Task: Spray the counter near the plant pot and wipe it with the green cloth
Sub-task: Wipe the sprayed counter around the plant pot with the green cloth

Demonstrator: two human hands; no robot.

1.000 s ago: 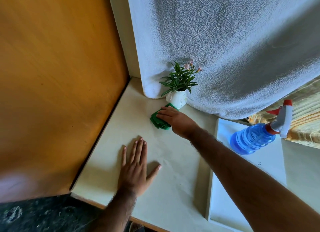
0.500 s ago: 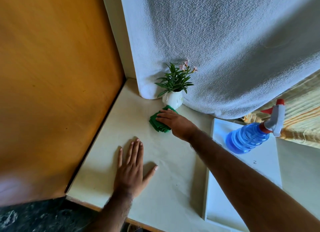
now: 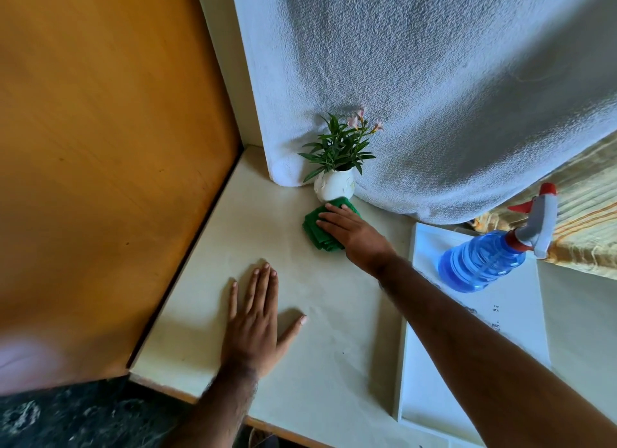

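While the wipe was under way, the scene stood thus:
Right hand: the right hand [image 3: 354, 230] lay flat, fingers extended, pressing down on the green cloth [image 3: 319, 232]; it pinned the cloth rather than clutched it.
Left hand: the left hand [image 3: 255, 324] rested open, palm down and fingers spread, on the counter [image 3: 334, 347], well apart from the cloth; it held nothing and looked like a brace.
Cloth: bunched in folds on the counter, its far edge touching or just short of the base of the plant pot [image 3: 334, 185]; I could not tell which.
Spray bottle: the spray bottle [image 3: 484, 264] lay tilted on a white tray [image 3: 434, 364] to the right, untouched; spraying was judged done, wiping in hand.
Backdrop: a white towel [image 3: 434, 96] hung just behind the pot.
Risk, pot: a forward stroke could nudge the small, top-heavy pot and tip it against the towel; the cause would be the fingertips working so close to its base.
Risk, cloth: the loose folds could slip from under a flat palm; part of the patch would stay wet.
Risk, forearm: a broad sweep rightward could catch the tray edge.
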